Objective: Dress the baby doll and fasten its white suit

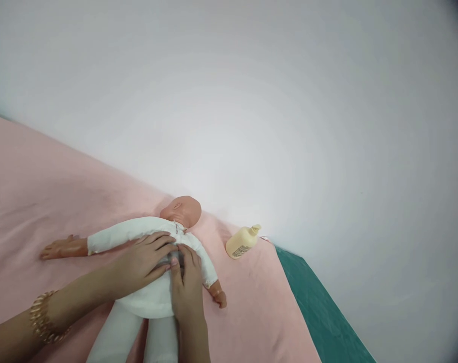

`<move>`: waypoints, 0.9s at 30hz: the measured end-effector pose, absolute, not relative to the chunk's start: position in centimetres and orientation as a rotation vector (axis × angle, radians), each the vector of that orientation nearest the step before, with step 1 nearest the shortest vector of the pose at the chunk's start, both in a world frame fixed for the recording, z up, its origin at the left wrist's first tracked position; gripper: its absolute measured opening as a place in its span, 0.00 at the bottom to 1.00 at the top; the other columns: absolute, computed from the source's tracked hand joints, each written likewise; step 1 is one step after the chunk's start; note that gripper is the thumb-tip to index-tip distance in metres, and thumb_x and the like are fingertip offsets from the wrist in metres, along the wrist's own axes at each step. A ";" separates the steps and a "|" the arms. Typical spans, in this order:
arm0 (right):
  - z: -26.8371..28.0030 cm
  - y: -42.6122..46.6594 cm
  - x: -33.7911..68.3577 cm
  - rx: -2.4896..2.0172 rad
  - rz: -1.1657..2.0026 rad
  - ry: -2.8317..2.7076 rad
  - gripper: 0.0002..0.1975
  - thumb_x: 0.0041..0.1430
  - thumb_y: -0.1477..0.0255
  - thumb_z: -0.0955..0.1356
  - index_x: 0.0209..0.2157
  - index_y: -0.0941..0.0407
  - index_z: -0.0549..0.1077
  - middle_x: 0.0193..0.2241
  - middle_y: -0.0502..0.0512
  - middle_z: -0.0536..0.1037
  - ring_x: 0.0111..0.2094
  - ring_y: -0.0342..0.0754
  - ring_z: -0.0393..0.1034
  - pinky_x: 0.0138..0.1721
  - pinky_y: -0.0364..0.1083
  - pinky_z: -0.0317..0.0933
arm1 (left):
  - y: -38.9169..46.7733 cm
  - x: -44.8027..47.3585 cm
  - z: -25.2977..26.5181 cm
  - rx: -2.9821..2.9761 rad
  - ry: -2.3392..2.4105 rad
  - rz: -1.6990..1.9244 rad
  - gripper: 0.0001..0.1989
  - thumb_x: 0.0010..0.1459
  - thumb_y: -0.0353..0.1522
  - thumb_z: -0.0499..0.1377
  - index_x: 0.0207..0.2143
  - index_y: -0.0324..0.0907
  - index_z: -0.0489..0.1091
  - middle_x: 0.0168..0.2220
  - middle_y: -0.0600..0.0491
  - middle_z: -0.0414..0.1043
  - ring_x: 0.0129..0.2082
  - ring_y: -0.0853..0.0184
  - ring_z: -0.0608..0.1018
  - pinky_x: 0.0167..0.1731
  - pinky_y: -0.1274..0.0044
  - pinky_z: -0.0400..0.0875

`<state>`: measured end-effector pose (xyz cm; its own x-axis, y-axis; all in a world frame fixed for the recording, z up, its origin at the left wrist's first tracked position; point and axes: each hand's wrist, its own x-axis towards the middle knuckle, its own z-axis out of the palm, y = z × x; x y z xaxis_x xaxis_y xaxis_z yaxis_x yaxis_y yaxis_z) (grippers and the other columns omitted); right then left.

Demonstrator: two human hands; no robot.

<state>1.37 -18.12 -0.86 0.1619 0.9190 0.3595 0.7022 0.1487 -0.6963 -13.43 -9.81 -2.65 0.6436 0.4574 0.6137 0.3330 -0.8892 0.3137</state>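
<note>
Beneath both flat, unclenched palms, the doll (pixel 153 282) is lying lengthwise, head pointing away. The left hand (pixel 143 262) and right hand (pixel 187 290) are pressing its torso, apparently gripping nothing; the lotion bottle (pixel 243 242) is resting nearer the right.

Nothing readable anywhere. Only a barcode-like block of dark stripes printed on the side of the cream bottle (pixel 242 242), lying on the pink sheet (pixel 43 191) to the right of the doll (pixel 153 252) (too small and blurred to make out digits or a brand). No lettering on the doll's white clothing either.
</note>
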 end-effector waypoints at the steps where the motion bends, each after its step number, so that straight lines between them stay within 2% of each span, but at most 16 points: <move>1: -0.9 -18.1 1.4 -1.597 0.321 -1.594 0.20 0.68 0.62 0.59 0.54 0.56 0.69 0.54 0.60 0.71 0.57 0.52 0.62 0.59 0.55 0.57 | -9.7 -13.4 -2.7 2.687 0.650 1.078 0.16 0.65 0.34 0.53 0.54 0.46 0.66 0.52 0.50 0.70 0.55 0.59 0.67 0.54 0.68 0.63; 12: -1.0 -17.6 1.6 -1.532 0.257 -1.636 0.20 0.69 0.62 0.58 0.55 0.55 0.69 0.55 0.59 0.70 0.59 0.52 0.61 0.60 0.55 0.55 | -9.0 -13.4 -3.8 2.703 0.767 1.119 0.20 0.66 0.40 0.49 0.57 0.45 0.65 0.57 0.50 0.68 0.58 0.58 0.66 0.55 0.67 0.60; 18: -0.7 -17.3 1.7 -1.535 0.281 -1.644 0.19 0.69 0.63 0.59 0.53 0.55 0.71 0.53 0.58 0.73 0.56 0.52 0.63 0.58 0.55 0.57 | -8.7 -13.6 -3.8 2.695 0.789 1.012 0.19 0.66 0.39 0.50 0.57 0.45 0.66 0.56 0.51 0.69 0.58 0.59 0.66 0.54 0.67 0.60; 23: -1.0 -17.2 1.8 -1.537 0.242 -1.653 0.20 0.68 0.62 0.60 0.56 0.55 0.69 0.56 0.59 0.70 0.59 0.53 0.60 0.60 0.56 0.55 | -8.6 -13.6 -3.5 2.686 0.831 1.070 0.20 0.66 0.41 0.48 0.55 0.45 0.67 0.56 0.49 0.69 0.56 0.59 0.68 0.54 0.67 0.61; 27: -1.2 -17.0 1.9 -1.539 0.243 -1.675 0.21 0.68 0.62 0.60 0.57 0.55 0.68 0.57 0.59 0.69 0.60 0.53 0.59 0.60 0.56 0.54 | -8.3 -13.5 -4.1 2.685 0.869 1.133 0.19 0.66 0.38 0.47 0.54 0.45 0.68 0.55 0.50 0.70 0.56 0.59 0.68 0.53 0.66 0.61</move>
